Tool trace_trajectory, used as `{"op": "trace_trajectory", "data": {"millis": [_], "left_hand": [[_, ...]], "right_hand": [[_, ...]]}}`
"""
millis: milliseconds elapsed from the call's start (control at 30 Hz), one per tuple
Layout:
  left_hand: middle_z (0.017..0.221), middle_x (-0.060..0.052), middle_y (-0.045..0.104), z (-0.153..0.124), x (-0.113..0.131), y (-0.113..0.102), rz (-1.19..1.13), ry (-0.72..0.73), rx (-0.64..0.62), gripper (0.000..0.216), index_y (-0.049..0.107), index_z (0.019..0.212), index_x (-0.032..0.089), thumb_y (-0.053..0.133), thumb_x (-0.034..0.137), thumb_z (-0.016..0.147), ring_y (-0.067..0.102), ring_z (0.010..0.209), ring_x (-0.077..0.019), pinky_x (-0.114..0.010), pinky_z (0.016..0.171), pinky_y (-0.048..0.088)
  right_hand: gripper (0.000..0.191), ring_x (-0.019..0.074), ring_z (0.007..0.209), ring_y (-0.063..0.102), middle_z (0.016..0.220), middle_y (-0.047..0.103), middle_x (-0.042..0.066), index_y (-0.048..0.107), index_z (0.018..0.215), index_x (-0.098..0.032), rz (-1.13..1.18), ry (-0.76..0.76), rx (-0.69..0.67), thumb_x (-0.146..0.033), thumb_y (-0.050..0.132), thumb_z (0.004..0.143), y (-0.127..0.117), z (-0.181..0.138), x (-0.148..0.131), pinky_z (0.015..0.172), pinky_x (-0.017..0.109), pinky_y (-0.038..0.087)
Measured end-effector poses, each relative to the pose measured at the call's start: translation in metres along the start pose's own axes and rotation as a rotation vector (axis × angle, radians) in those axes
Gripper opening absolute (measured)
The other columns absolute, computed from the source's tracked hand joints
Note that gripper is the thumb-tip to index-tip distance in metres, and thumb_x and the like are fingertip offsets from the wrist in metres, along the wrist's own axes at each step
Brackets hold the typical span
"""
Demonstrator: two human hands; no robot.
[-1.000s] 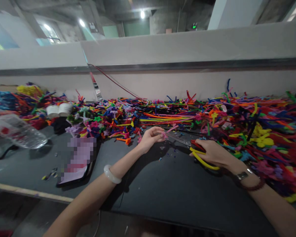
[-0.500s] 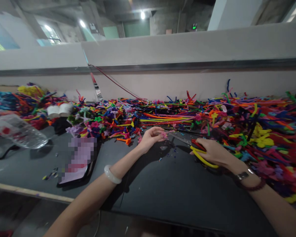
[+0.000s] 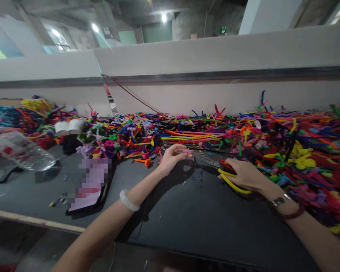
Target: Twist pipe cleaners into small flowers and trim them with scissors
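Observation:
My left hand (image 3: 172, 158), with a white bangle on its wrist, pinches a small pink fuzzy pipe-cleaner piece (image 3: 189, 153) between thumb and fingertips. My right hand (image 3: 241, 173) is wrapped round the red and yellow handles of a pair of scissors (image 3: 208, 161). The metal blades point left, their tips close by the pink piece. Whether the tips touch it, I cannot tell. Beneath the blades, tiny coloured scraps (image 3: 200, 173) lie on the dark tabletop (image 3: 187, 223).
Heaps of colourful pipe cleaners (image 3: 303, 158) line the back and right side. Pipe-cleaner flowers (image 3: 110, 141) are piled left of centre. A phone (image 3: 90, 185), a clear plastic bottle (image 3: 22, 153) and white rolls (image 3: 69, 127) are on the left. A low partition (image 3: 187, 94) stands behind.
The pink strand that stuck out toward the scissors no longer shows; a short pink piece stays at the left fingertips. My left hand shifted slightly left. My right hand has hardly moved.

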State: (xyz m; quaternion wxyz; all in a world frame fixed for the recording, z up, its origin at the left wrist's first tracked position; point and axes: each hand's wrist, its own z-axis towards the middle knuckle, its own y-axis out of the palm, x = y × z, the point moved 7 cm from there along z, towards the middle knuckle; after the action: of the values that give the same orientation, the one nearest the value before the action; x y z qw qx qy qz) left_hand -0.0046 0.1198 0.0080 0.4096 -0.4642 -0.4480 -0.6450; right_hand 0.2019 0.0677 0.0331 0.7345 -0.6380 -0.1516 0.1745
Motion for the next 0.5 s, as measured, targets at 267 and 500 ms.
{"op": "trace_trajectory", "data": {"millis": [267,500], "left_hand": [[0.074,-0.002,0.057,0.0009,0.0015,-0.0026,0.04,0.019,0.031,0.022,0.056,0.081,0.015,0.062,0.021,0.061,0.053,0.067,-0.0093,-0.021,0.062,0.044],[0.07,0.0,0.057,0.0011,0.0032,-0.0023,0.01,0.035,0.031,0.02,0.056,0.081,0.015,0.062,0.023,0.063,0.053,0.065,-0.0072,-0.019,0.062,0.041]], "right_hand": [[0.044,0.0208,0.07,0.056,0.081,0.061,0.01,0.05,0.085,-0.016,0.054,0.009,-0.022,-0.057,0.041,0.071,0.0001,-0.0003,0.0003,0.057,0.025,0.037],[0.039,0.0131,0.054,0.047,0.059,0.054,0.0,0.053,0.068,-0.017,0.372,0.022,-0.233,-0.054,0.041,0.073,-0.0024,-0.0033,-0.0001,0.048,0.021,0.03]]}}
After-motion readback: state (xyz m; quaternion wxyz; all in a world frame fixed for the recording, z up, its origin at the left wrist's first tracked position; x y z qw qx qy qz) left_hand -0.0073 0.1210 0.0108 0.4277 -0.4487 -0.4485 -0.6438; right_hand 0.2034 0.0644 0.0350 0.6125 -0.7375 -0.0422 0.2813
